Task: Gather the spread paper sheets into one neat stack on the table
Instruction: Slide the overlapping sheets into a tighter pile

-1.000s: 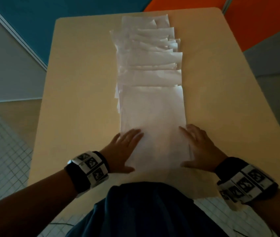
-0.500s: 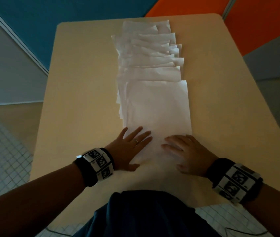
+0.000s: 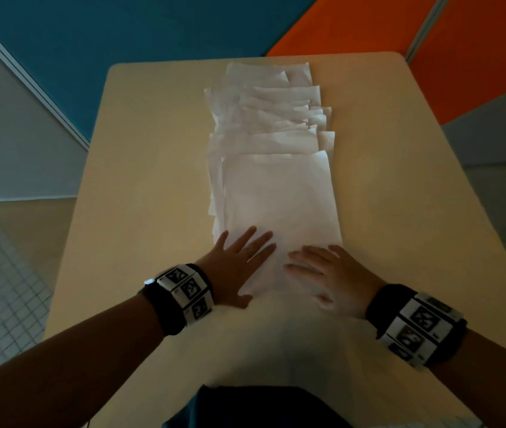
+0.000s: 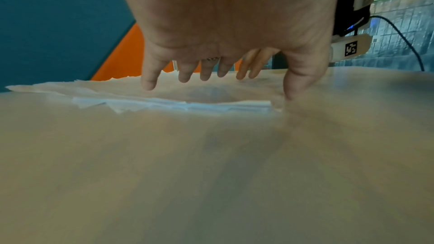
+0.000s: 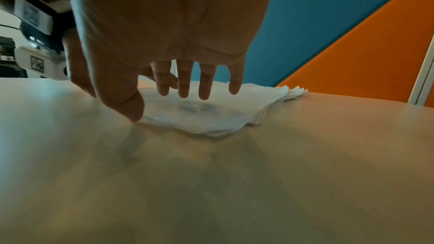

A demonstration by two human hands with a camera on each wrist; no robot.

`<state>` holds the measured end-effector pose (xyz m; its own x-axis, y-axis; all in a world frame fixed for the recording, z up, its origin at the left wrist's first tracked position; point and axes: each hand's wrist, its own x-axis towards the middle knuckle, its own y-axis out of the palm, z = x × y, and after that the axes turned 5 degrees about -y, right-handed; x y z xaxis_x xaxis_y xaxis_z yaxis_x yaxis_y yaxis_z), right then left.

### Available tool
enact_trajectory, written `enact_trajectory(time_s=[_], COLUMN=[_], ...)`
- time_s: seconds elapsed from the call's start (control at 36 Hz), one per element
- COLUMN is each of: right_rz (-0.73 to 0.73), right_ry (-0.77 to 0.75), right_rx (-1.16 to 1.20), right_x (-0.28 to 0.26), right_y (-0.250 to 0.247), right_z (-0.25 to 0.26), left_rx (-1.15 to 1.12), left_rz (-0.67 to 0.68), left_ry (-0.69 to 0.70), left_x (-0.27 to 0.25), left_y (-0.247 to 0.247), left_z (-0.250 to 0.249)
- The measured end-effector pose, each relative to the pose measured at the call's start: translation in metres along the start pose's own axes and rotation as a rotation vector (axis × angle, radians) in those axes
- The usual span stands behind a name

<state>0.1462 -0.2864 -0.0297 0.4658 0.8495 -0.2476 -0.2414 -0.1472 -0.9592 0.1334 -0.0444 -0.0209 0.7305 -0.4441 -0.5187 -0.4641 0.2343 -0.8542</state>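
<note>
Several white paper sheets [image 3: 276, 186] lie overlapped in a long row down the middle of the beige table [image 3: 140, 180], fanned toward the far edge. My left hand [image 3: 239, 261] lies flat with straight fingers on the near left part of the top sheet. My right hand [image 3: 328, 273] lies flat on the near right part, fingers pointing left. In the left wrist view the left hand [image 4: 211, 73] hovers low over the paper edge [image 4: 187, 104]. In the right wrist view the right hand [image 5: 187, 88] spreads over the sheets [image 5: 211, 116], thumb touching the near corner.
Bare table surface lies on both sides of the paper row. Blue wall panel [image 3: 122, 32] and orange wall panel [image 3: 430, 57] stand behind the far table edge. A tiled floor [image 3: 1, 288] shows at the left. Each wrist wears a black band with markers [image 3: 183, 291].
Both hands have slid the near sheets away from me up the table, closing the fan. My right hand has turned inward toward the left hand.
</note>
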Motion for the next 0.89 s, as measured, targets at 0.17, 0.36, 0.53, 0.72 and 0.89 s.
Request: enact_trajectory(time_s=[0.17,0.36,0.53,0.72,0.89], right_rz=[-0.014,-0.052,-0.019,-0.064,-0.078], right_ry=[0.050,0.028,0.022,0.036,0.007], right_rx=[-0.003,-0.008,0.044,0.030,-0.027], right_x=[0.013,0.031,0.030,0.051,0.050], right_y=[0.002,-0.010,-0.007,-0.014,-0.016], right_z=[-0.024,-0.045,-0.054,-0.079,-0.077], left_rx=[-0.012,-0.076,-0.092,-0.175,-0.173], left_rz=[0.006,0.002,-0.004,-0.019,-0.013], left_ry=[-0.067,-0.129,-0.144,-0.224,-0.215], left_x=[0.012,0.027,0.034,0.049,0.052], left_y=[-0.007,-0.019,-0.018,-0.030,-0.030], left_z=[0.015,0.026,0.033,0.048,0.055])
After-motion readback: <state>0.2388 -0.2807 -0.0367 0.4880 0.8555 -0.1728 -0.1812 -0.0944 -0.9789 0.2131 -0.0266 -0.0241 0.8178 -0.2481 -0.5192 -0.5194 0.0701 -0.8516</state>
